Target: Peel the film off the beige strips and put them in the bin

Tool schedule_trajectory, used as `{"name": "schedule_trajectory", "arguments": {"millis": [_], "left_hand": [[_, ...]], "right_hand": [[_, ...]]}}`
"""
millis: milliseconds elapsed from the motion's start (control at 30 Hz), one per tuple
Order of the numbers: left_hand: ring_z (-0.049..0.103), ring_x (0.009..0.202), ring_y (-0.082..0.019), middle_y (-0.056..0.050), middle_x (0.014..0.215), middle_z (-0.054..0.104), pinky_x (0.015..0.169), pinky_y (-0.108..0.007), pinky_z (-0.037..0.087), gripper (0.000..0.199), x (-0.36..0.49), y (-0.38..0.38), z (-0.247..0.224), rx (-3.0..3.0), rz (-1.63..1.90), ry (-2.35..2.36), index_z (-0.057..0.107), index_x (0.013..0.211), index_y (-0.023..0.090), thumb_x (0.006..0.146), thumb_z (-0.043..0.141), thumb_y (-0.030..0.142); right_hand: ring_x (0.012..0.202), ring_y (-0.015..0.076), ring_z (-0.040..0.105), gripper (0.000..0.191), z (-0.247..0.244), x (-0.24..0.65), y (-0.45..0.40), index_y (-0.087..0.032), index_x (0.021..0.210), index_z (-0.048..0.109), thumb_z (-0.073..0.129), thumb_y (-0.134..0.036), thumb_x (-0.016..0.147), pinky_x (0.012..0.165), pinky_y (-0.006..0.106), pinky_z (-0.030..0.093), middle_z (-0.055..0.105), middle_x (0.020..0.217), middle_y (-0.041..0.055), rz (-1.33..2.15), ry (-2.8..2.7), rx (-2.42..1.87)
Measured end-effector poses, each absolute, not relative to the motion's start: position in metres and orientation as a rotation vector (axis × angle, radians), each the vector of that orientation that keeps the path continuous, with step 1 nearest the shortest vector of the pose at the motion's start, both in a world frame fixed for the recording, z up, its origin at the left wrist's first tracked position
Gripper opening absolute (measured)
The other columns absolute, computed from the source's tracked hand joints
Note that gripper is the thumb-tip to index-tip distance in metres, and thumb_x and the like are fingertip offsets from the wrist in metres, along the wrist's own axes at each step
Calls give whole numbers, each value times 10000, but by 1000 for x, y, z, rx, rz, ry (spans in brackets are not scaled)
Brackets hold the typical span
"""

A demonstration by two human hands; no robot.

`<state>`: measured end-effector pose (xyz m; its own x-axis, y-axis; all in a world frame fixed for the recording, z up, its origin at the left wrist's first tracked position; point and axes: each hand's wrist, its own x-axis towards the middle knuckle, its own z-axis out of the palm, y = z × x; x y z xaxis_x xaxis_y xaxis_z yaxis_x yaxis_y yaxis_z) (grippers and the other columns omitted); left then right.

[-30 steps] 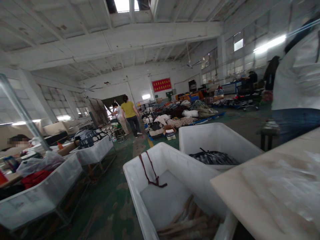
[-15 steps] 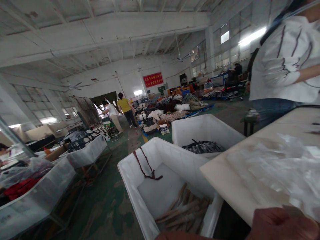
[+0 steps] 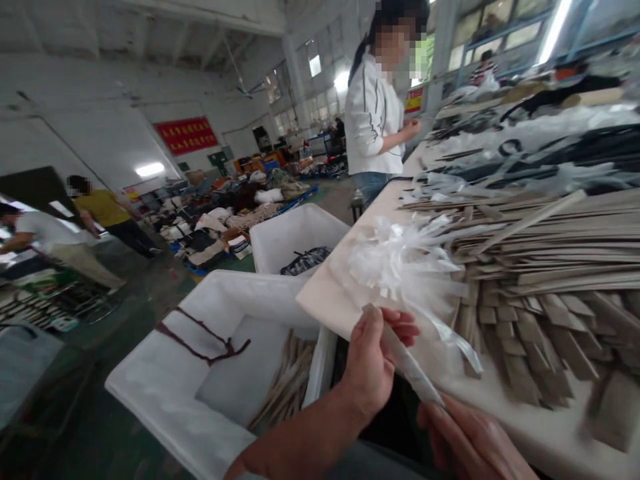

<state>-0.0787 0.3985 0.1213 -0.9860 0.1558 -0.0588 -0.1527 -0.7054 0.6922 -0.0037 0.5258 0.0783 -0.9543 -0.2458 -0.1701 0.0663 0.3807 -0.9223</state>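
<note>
A flat grey-beige strip (image 3: 413, 370) runs between my two hands over the near edge of the table (image 3: 333, 303). My left hand (image 3: 370, 360) grips its far end between thumb and fingers, with some fingertips spread beyond it. Lower right, my right hand (image 3: 467, 433) is closed around the near end. Just beyond my hands lies a heap of clear plastic sleeves (image 3: 395, 260). Piles of similar grey-beige strips (image 3: 530, 333) cover the table on the right.
Left of the table stands a white plastic bin (image 3: 150, 373) holding beige strips (image 3: 287, 380), a dark red cord (image 3: 200, 343) over its rim. Behind it, a second white bin (image 3: 270, 233) holds dark striped material. A person in a white top (image 3: 373, 113) stands at the table's far side.
My view has swung right, bringing the strip piles and table into sight. Both hands have come further into view, now showing the strip between them.
</note>
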Motion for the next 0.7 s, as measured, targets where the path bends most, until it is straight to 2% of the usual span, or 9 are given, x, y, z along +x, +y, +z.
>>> {"name": "schedule_trajectory", "arguments": {"millis": [100, 200, 300, 400, 500, 567, 700], "left_hand": [[642, 636, -155, -42, 706, 684, 631, -259, 472, 339, -60, 410, 105, 19, 2647, 1136, 560, 749, 172, 853, 573, 494], [565, 518, -117, -40, 702, 681, 514, -219, 421, 366, -44, 415, 89, 8, 2592, 1232, 530, 799, 187, 860, 534, 547], [521, 488, -99, -26, 687, 659, 467, -196, 377, 364, -43, 413, 88, -3, 2576, 1288, 521, 810, 188, 864, 531, 548], [574, 576, -124, -4, 661, 620, 532, -213, 427, 364, -52, 409, 96, -48, 2633, 1197, 512, 788, 190, 835, 581, 544], [518, 503, -95, 33, 606, 574, 604, -248, 467, 361, -55, 409, 100, -109, 2685, 1132, 509, 783, 194, 821, 609, 538], [459, 447, -75, 46, 570, 546, 612, -255, 467, 354, -52, 410, 98, -99, 2702, 1147, 507, 776, 193, 849, 573, 533], [472, 470, -84, 37, 591, 552, 658, -275, 473, 348, -44, 410, 93, -19, 2742, 1276, 502, 772, 197, 902, 489, 519]], "right_hand": [[459, 144, 494, 566, 86, -5, 518, -219, 720, 558, 269, -654, 937, 420, 230, 382, 566, 563, 2, -1681, 2364, -123], [485, 146, 502, 545, 85, -5, 517, -218, 651, 509, 296, -626, 944, 433, 225, 393, 545, 567, 5, -1727, 2367, -168], [462, 135, 487, 524, 80, -5, 520, -213, 695, 524, 285, -597, 960, 406, 218, 380, 555, 600, 5, -1724, 2320, -205], [481, 134, 512, 466, 77, -5, 521, -208, 787, 533, 285, -555, 976, 422, 217, 395, 596, 669, 10, -1677, 2334, -264], [493, 149, 520, 451, 77, -4, 516, -210, 777, 512, 266, -529, 982, 448, 235, 395, 585, 620, 6, -1607, 2428, -252], [468, 152, 493, 454, 78, -3, 511, -216, 742, 489, 254, -521, 982, 445, 247, 373, 547, 560, -5, -1604, 2456, -211], [487, 157, 482, 452, 80, 0, 505, -217, 730, 490, 265, -519, 981, 474, 262, 365, 536, 559, -4, -1598, 2483, -208]]}}
